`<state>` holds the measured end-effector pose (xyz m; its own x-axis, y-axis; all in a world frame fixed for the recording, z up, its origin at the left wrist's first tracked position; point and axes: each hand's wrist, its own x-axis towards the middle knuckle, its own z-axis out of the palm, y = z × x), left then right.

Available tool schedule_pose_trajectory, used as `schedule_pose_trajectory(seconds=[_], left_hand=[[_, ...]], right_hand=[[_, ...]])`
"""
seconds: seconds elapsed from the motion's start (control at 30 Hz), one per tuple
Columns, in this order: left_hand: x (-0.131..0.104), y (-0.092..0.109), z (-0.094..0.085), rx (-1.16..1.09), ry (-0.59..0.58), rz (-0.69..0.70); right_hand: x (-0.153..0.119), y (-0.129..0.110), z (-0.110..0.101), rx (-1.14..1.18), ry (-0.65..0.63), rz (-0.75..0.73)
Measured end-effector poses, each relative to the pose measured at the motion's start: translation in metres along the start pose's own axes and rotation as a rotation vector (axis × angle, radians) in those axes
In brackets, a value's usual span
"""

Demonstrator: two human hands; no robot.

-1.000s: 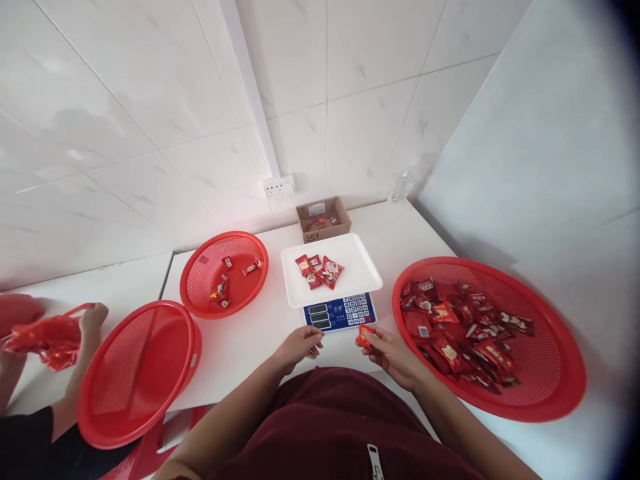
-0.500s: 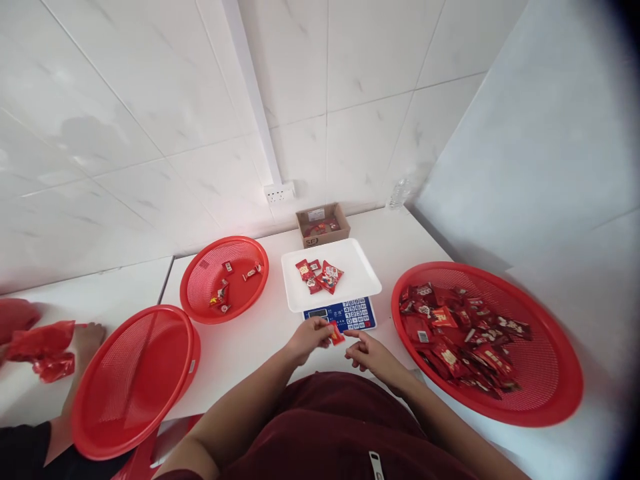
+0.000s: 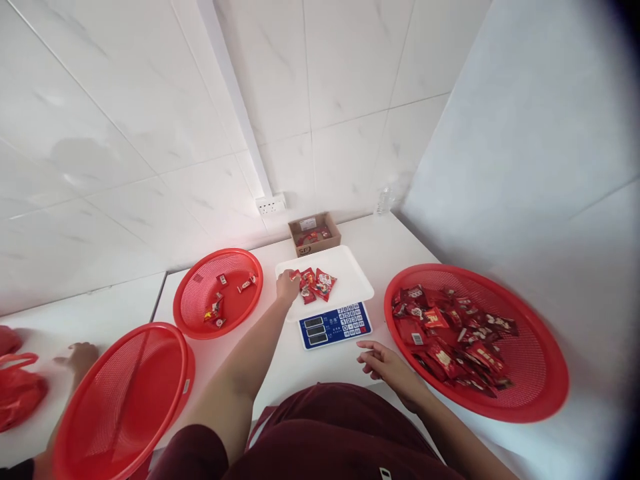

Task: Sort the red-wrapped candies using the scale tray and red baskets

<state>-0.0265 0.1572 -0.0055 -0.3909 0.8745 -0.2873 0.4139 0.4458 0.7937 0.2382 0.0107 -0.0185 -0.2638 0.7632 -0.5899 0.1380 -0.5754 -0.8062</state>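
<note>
My left hand [image 3: 287,287] reaches over the left part of the white scale tray [image 3: 353,270], its fingers closed at a small red snack packet [image 3: 295,274]. The fingers partly hide that packet. Beside it on the tray lie several more red packets, among them a larger square packet [image 3: 325,284]. My right hand [image 3: 384,365] hovers in front of the blue scale panel [image 3: 334,325], holding nothing, with its fingers apart and slightly bent.
A red basket [image 3: 547,380] full of packets stands at right. To the left are a red basket [image 3: 181,300] with a few packets and another red basket [image 3: 120,393], tilted. A cardboard box [image 3: 315,247] sits behind the tray. A co-worker's hand [image 3: 80,360] and red bags [image 3: 23,393] are far left.
My left hand has moved from in front of the scale up to the tray with the small packet. My right hand has drawn away from it. The co-worker's hand has parted from the red bag.
</note>
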Motion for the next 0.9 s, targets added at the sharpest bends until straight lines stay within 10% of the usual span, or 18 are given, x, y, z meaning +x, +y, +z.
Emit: schedule_pose_trajectory(seconds=[0.3, 0.53, 0.7, 0.9], left_hand=[[-0.006, -0.005, 0.009, 0.080, -0.060, 0.057], [-0.054, -0.018, -0.018, -0.026, 0.006, 0.089], [-0.108, -0.053, -0.033, -0.099, -0.097, 0.012], [-0.135, -0.102, -0.040, -0.024, -0.110, -0.060]], right_hand=[[-0.005, 0.004, -0.010, 0.006, 0.053, 0.022], [0.004, -0.004, -0.040, -0.102, 0.282, -0.142], [0.016, 0.003, -0.092, -0.264, 0.584, -0.182], [0.035, 0.033, -0.101, -0.531, 0.541, -0.135]])
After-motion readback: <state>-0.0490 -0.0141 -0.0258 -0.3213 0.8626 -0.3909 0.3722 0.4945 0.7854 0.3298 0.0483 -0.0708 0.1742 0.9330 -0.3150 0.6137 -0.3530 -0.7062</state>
